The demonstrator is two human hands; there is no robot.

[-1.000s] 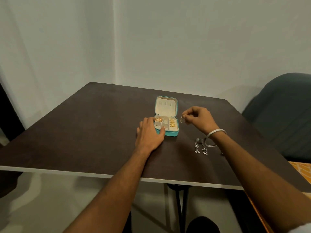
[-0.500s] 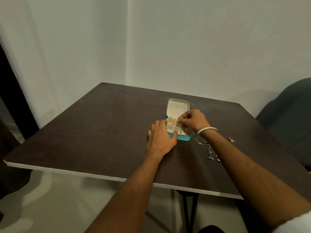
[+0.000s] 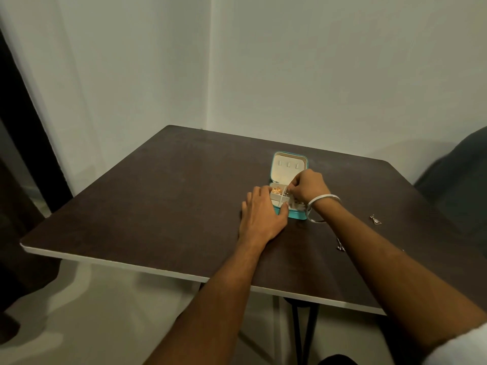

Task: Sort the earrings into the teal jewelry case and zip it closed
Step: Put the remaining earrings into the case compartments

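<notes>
**Hands at the open jewelry case**

The left hand (image 3: 261, 216) lies flat and open on the table (image 3: 147, 206), fingers touching the near left side of the teal case (image 3: 288, 189). The case stands open toward the table's far right, its lid upright, with gold earrings (image 3: 277, 191) in its far left compartment. The right hand (image 3: 307, 186), fingertips pinched together, reaches into the tray; what it pinches cannot be made out. Loose earrings (image 3: 376, 220) lie near the right edge.
</notes>
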